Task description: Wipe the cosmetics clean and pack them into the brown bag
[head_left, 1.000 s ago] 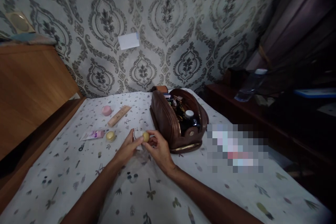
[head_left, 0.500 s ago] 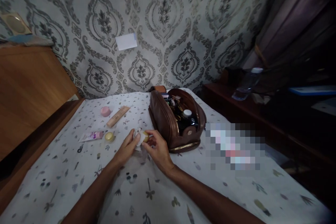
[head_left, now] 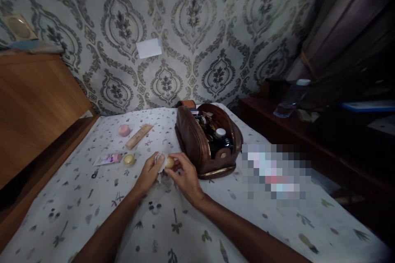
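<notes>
Both hands meet over the patterned bedsheet, just left of an open brown toiletry bag. My right hand pinches a small round yellow container between its fingertips. My left hand is closed on a crumpled white tissue pressed against that container. The bag stands unzipped with a white-capped dark bottle and other items showing inside.
Left of the hands lie a small yellow jar, a pink sachet, a beige tube and a pink pot. A wooden headboard rises at left. A dark side table with a water bottle stands at right.
The hands stay in the same spot. The tissue in my left hand has shifted slightly over the yellow container, which has turned a little in my right fingers.
</notes>
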Available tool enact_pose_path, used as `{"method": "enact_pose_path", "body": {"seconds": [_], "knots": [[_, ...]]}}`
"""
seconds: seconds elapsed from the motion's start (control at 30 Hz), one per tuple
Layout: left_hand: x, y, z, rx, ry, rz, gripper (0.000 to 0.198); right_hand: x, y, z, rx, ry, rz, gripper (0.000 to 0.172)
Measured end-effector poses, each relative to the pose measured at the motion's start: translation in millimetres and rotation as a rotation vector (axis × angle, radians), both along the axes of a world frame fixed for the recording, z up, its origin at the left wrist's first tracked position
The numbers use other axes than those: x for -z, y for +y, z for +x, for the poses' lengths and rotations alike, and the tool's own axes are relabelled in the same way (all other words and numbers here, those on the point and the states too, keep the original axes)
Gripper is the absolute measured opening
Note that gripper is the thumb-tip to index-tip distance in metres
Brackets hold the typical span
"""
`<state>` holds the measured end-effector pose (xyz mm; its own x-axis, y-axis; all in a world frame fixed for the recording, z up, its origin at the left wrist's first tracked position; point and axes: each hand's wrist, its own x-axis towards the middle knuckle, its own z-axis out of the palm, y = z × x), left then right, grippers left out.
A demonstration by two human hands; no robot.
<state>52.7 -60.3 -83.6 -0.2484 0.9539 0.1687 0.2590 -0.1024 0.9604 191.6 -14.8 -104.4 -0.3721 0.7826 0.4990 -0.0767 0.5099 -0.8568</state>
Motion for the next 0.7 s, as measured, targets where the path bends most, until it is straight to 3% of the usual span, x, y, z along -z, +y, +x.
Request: {"method": "enact_pose_path", "body": {"seconds": [0.07, 0.27, 0.5, 0.7], "knots": [[-0.7, -0.2, 0.2, 0.01, -0.015, -0.006, 0.04, 1.4, 0.2, -0.4, 0.011, -0.003, 0.011, 0.034], [-1.5, 0.0, -1.8, -0.129, 0.112, 0.0, 0.044, 2.9, 0.4, -0.2, 0.063, -0.061, -0.012, 0.033], [-4.2, -1.6, 0.4, -0.009, 0.052, 0.01, 0.038, 5.2, 1.0, 0.3, -0.02, -0.026, 0.106, 0.04], [-8.2, -1.8, 0.1, -0.148, 0.059, -0.03, 0.044, 7.8, 3.5, -3.0, 0.004, 0.046, 0.024, 0.031]]}}
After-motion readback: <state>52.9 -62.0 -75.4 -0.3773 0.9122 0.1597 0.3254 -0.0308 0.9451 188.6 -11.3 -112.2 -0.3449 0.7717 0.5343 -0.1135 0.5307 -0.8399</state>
